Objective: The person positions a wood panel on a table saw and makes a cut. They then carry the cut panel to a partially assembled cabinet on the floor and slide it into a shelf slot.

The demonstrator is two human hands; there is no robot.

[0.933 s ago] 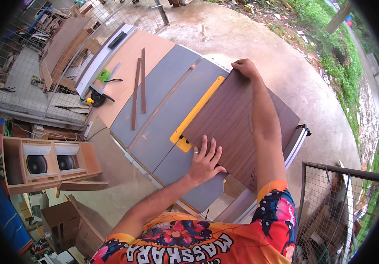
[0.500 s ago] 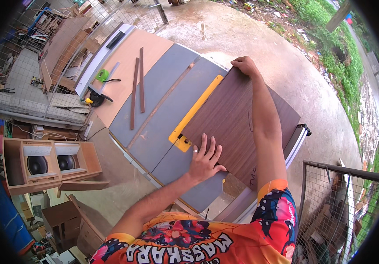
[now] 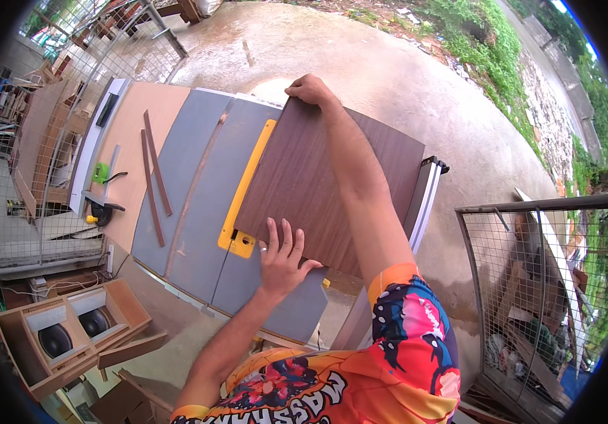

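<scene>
A dark brown wood-grain panel [image 3: 304,184] lies flat on a grey table saw top [image 3: 198,191], its left edge along a yellow fence [image 3: 246,191]. My left hand [image 3: 281,258] presses flat on the panel's near edge, fingers spread. My right hand [image 3: 309,90] grips the panel's far corner, the arm stretched across the board.
Two thin brown wood strips [image 3: 154,177] lie on the left of the saw top. A green tool [image 3: 100,172] sits on a tan board further left. A wooden speaker cabinet [image 3: 71,332] stands on the floor at lower left. A wire mesh crate [image 3: 530,297] is at right.
The panel and both hands look to have slid slightly forward along the yellow fence; the grips are unchanged.
</scene>
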